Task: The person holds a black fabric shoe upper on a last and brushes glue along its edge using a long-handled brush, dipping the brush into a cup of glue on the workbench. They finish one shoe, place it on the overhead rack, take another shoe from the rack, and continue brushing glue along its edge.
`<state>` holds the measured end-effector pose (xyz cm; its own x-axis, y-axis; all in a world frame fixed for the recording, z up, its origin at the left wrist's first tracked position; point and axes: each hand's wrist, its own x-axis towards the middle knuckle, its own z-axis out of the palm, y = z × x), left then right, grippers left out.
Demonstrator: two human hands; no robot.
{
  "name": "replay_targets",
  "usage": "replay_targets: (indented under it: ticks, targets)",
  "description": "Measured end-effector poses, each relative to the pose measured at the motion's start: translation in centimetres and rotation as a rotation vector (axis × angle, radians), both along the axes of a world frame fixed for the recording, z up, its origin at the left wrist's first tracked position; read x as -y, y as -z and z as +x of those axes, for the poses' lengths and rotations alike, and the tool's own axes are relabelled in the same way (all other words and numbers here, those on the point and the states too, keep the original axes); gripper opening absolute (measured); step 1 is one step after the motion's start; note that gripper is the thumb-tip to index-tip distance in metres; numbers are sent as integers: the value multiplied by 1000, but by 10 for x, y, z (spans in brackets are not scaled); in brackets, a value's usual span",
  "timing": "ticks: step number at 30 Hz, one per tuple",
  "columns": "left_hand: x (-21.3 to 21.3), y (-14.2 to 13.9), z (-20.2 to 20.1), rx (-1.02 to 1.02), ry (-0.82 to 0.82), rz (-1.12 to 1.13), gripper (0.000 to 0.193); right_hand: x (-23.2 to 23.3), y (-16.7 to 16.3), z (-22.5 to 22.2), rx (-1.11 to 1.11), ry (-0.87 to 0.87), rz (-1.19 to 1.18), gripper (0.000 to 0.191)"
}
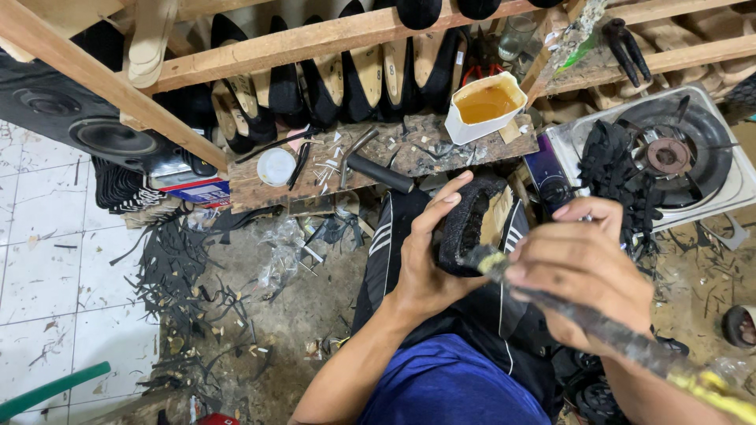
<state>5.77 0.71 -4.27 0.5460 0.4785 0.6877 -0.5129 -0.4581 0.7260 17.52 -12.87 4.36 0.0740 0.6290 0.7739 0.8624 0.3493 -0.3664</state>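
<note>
Head view, looking down over the lap. Left hand [429,260] wrapped around a black shoe upper [466,224] on its last, thumb up along the near side, fingers curled behind; the piece sits between the knees, just below the counter edge. Right hand [587,267] closed on the handle of a glue brush [622,338], a long, crusted stick running toward the lower right corner; its yellowed tip touches the lower rim of the shoe upper.

Small wooden counter [260,189] straight ahead, littered with scraps. On it: a white tub of amber glue [484,106] at the right end, a hammer [370,161] with a black grip near the middle, a round white lid [276,167] to the left.

Behind, a slatted wooden rack holding black shoes with tan insoles [354,79]. Gas stove [669,149] to the right, black material heaped on its left side. Black speaker [79,118] far left. Floor strewn with black offcuts [181,275].
</note>
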Motion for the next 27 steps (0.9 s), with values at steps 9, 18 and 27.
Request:
replay_targets:
  ticks: [9, 18, 27]
  targets:
    - [3, -1, -4, -32, 49, -48, 100, -1, -11, 1, -35, 35, -26, 16]
    - [6, -3, -5, -57, 71, -57, 101, -1, -14, 0, -26, -8, 1, 16]
    - [6, 0, -7, -88, 96, -53, 101, -3, -16, 0, -12, -12, -20, 20]
